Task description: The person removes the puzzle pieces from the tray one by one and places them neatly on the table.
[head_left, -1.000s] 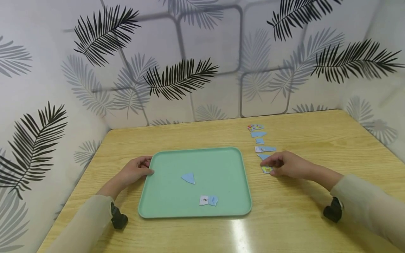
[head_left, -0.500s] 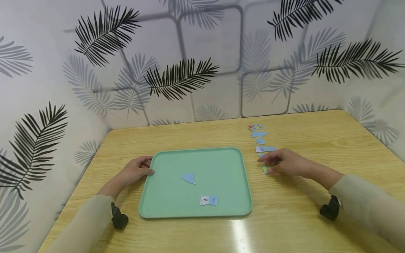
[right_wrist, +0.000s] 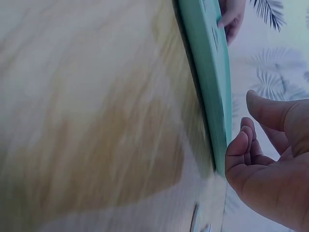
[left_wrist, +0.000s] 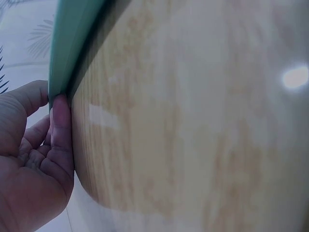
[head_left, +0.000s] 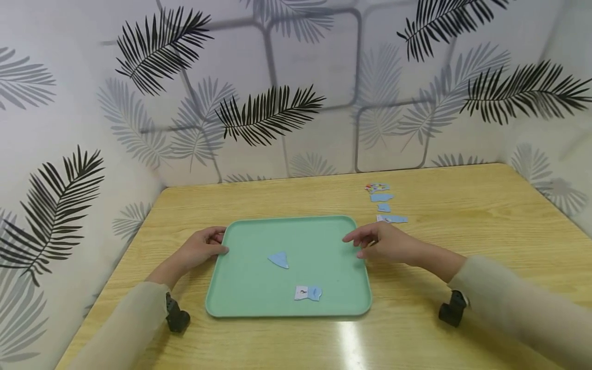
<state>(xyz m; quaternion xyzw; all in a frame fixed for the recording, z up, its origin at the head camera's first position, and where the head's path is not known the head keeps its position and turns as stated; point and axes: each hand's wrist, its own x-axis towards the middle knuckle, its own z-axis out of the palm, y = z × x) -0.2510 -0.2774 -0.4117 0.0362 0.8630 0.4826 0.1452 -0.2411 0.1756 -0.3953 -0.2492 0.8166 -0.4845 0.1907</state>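
Note:
A pale green tray (head_left: pixel 319 241) lies on the wooden table. My left hand (head_left: pixel 203 249) holds its left rim, thumb on the edge and fingers beneath it; the left wrist view shows the fingers (left_wrist: pixel 61 121) at the rim. My right hand (head_left: pixel 388 244) hovers over the tray's right rim, thumb and fingers apart with nothing visible between them. On the tray lie a light-blue triangular puzzle piece (head_left: pixel 279 260) and two joined puzzle pieces (head_left: pixel 308 293), one white with a small figure, one blue. The table spot below my right hand is hidden.
Beyond the right hand, several loose puzzle pieces form a column: a white-and-blue one (head_left: pixel 393 219), a small blue one (head_left: pixel 384 207), a wider blue one (head_left: pixel 381 197) and a multicoloured one (head_left: pixel 376 187). A leaf-patterned wall (head_left: pixel 319 133) stands behind the table.
My right hand has moved left from the puzzle pieces to above the tray's right rim, now covering where the lowest pieces lay. The left hand stays on the tray; the view has shifted slightly.

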